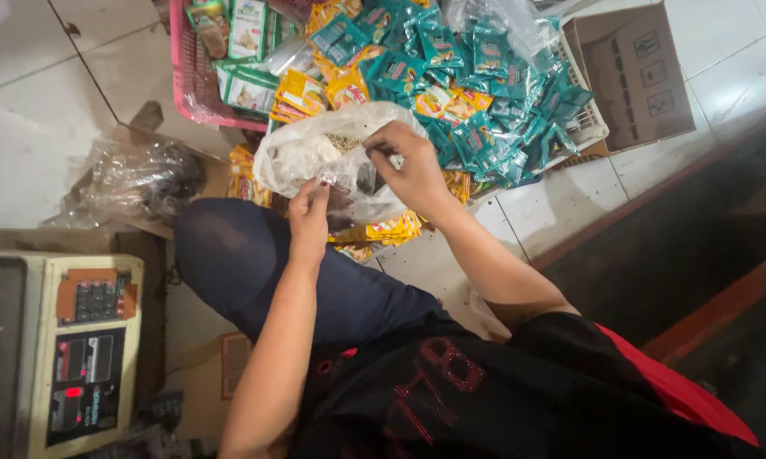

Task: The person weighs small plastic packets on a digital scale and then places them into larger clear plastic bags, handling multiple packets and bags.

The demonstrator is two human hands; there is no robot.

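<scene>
White floor tiles (26,127) carry everything: at twelve o'clock, left hand (309,212) and right hand (412,170) pinch the clear plastic bag (302,153) mouth, which could slip and spill grain.

Both hands work at a clear plastic bag (315,157) of grain: the left hand (309,217) pinches its lower edge, the right hand (412,170) its mouth. Teal sachets (485,76) fill a basket (192,85) beyond; a scale (60,348) stands at left.

white tiled floor (26,127), dim light, a red-edged dark step (706,314) at right.
</scene>
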